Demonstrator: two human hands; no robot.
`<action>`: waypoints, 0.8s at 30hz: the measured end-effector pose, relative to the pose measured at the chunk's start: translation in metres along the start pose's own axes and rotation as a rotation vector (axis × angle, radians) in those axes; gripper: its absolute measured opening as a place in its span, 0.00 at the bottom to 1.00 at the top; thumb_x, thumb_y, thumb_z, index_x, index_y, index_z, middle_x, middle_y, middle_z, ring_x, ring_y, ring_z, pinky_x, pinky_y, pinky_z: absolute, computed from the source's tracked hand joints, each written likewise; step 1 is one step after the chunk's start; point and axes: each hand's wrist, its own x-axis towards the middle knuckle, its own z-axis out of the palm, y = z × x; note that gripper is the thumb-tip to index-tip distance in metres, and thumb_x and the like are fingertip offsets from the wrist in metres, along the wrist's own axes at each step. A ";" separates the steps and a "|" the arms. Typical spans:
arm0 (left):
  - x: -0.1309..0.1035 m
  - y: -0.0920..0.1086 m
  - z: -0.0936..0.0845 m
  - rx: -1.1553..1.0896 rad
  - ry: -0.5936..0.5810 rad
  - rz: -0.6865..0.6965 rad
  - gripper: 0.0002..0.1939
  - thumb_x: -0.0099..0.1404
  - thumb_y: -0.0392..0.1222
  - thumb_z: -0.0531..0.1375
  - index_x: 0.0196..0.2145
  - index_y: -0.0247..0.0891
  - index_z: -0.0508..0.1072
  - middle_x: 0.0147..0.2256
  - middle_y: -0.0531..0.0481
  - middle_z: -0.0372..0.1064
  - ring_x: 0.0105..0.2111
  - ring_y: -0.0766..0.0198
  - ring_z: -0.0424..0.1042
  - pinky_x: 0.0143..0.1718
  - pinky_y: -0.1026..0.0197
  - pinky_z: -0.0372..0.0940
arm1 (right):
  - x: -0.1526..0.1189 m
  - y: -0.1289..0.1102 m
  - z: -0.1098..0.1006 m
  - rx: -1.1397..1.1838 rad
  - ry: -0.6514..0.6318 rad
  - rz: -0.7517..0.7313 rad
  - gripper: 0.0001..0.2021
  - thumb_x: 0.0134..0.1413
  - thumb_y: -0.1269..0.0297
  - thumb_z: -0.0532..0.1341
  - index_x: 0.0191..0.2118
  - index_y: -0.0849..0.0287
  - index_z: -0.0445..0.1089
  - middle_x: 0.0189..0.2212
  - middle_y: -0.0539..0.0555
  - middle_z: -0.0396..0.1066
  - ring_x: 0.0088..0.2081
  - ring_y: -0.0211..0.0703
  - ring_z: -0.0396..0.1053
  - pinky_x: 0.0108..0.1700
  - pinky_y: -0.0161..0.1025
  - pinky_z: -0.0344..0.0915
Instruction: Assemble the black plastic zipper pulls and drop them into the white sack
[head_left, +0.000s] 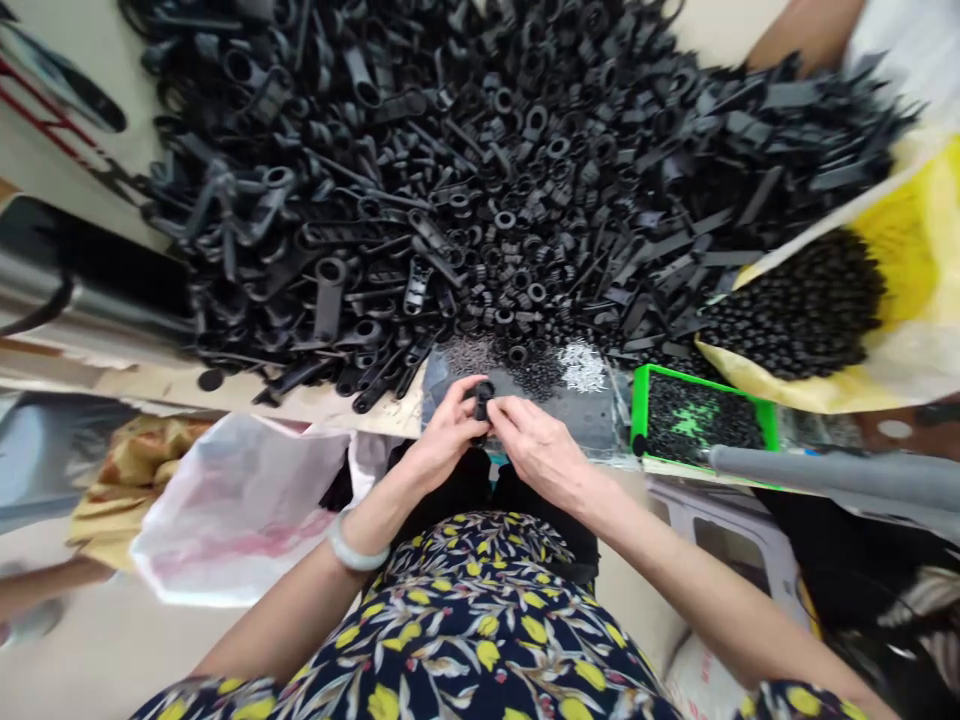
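Close to the table's front edge, my left hand (pixel 448 428) pinches a small black plastic part (pixel 484 398) with a ring-shaped end. My right hand (pixel 538 440) meets it from the other side, thumb and finger pressed together against the part; whether a smaller piece is between those fingertips is hidden. Just beyond both hands lies a dark work mat (pixel 592 425) bearing small piles of tiny pieces, among them white pins (pixel 583 367) and grey pins (pixel 469 355). A loose black ring (pixel 517 354) rests behind my fingers.
A large heap of black plastic parts (pixel 330 290) covers the table. To the right are a green tray (pixel 640 400) of tiny black pieces and a yellow-white sack (pixel 919 260) of black balls. A white plastic bag (pixel 240 500) hangs at left. Another person's arm (pixel 806 35) shows at top right.
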 end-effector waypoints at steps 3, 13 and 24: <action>-0.004 0.005 0.001 0.046 -0.004 0.005 0.29 0.59 0.36 0.68 0.57 0.43 0.66 0.43 0.49 0.78 0.36 0.62 0.78 0.37 0.61 0.71 | -0.024 0.034 -0.011 0.290 0.251 0.234 0.16 0.73 0.68 0.55 0.60 0.56 0.71 0.54 0.59 0.74 0.53 0.43 0.74 0.56 0.39 0.73; 0.007 0.018 0.032 0.208 -0.020 0.080 0.20 0.66 0.45 0.66 0.55 0.38 0.73 0.38 0.46 0.78 0.23 0.72 0.64 0.27 0.66 0.58 | -0.060 0.148 -0.040 -0.110 0.427 0.767 0.16 0.72 0.62 0.54 0.50 0.58 0.79 0.45 0.58 0.79 0.46 0.47 0.75 0.50 0.41 0.66; 0.021 0.009 0.038 0.160 0.100 0.166 0.21 0.64 0.42 0.68 0.53 0.37 0.71 0.35 0.50 0.76 0.21 0.74 0.61 0.25 0.67 0.54 | -0.024 0.166 -0.027 -0.137 0.176 0.708 0.13 0.70 0.59 0.59 0.45 0.59 0.79 0.41 0.58 0.79 0.42 0.47 0.75 0.43 0.40 0.64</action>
